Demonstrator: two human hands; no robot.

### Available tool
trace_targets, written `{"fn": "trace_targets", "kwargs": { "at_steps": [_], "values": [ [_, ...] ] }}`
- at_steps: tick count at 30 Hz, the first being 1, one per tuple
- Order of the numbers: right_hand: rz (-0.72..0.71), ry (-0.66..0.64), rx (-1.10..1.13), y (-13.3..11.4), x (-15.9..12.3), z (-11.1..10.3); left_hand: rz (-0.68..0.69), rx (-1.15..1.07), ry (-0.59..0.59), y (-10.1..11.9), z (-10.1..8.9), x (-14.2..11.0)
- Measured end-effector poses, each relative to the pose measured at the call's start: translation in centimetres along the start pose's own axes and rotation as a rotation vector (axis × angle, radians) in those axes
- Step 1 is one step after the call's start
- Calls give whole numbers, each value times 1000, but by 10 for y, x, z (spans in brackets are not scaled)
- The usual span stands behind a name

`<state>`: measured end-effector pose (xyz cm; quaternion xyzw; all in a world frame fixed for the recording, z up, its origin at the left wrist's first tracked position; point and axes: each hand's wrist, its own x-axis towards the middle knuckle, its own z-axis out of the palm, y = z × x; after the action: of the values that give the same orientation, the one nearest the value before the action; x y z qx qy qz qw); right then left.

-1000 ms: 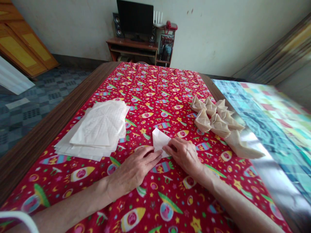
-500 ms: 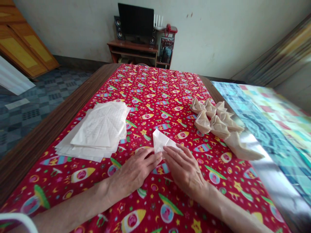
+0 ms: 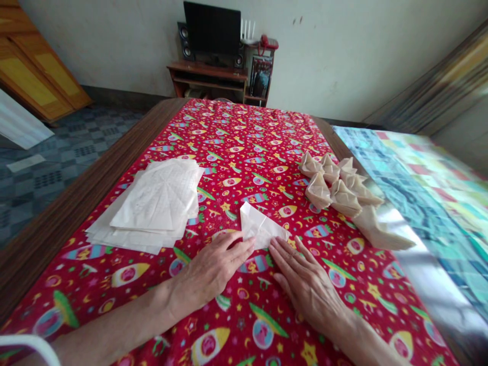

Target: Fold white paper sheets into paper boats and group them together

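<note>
A folded white paper [image 3: 259, 227] lies on the red rocket-print tablecloth [image 3: 244, 152], its point aimed away from me. My left hand [image 3: 211, 272] rests flat with its fingertips on the paper's lower left edge. My right hand [image 3: 308, 287] lies flat on the cloth, its fingertips just short of the paper's lower right edge, holding nothing. To the left stands a stack of loose lined paper sheets [image 3: 156, 206]. Several folded paper boats [image 3: 341, 187] sit clustered to the right, with a larger folded paper piece [image 3: 377, 234] beside them.
The wooden table edge [image 3: 76, 223] runs along the left. A shiny patterned sheet [image 3: 427, 188] lies to the right. A monitor [image 3: 212, 28] and a red telephone [image 3: 269, 42] stand beyond the table. A white curved rail [image 3: 28, 345] shows at lower left.
My right hand has slid back and to the right, off the folded paper, and its fingers have spread. More of the paper now shows. My left hand has barely moved.
</note>
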<state>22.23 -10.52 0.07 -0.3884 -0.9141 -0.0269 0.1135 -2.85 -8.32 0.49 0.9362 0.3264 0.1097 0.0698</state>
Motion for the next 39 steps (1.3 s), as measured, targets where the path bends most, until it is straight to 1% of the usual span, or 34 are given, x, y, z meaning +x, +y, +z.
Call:
{"fn": "trace_targets", "kwargs": {
  "at_steps": [4, 10, 13, 16, 19, 21, 23, 25, 29, 33, 35, 37, 39],
  "values": [
    [-1, 58, -14, -2, 3, -2, 1, -12, 7, -1, 0, 1],
    [-44, 116, 32, -7, 17, 3, -5, -2, 0, 0, 1, 1],
    [-47, 123, 25, -3, 13, 3, 0, -4, 4, -1, 1, 0],
    [-31, 147, -7, 2, 5, 2, 14, -39, 27, -2, -2, 2],
    [-29, 210, -39, 2, 4, 2, 35, -97, 44, -5, -8, 11],
    [-41, 247, -44, 2, 9, 3, 59, -142, 57, -9, -11, 21],
    [-35, 239, -33, 3, 17, 2, 79, -162, 53, -16, -11, 34],
    [21, 193, -23, 5, 27, 2, 83, -191, 59, -24, -8, 46],
    [240, 135, -31, 14, 40, 6, 9, -243, 53, -41, -2, 63],
    [423, 142, -1, 19, 37, 9, -38, -137, 116, -55, 1, 67],
    [482, 152, -2, 20, 32, 9, -67, -107, 132, -61, 2, 68],
    [520, 155, -5, 20, 29, 9, -70, -103, 106, -65, 3, 69],
    [528, 158, 6, 20, 27, 8, -61, -89, 68, -67, 3, 71]
  ]
}}
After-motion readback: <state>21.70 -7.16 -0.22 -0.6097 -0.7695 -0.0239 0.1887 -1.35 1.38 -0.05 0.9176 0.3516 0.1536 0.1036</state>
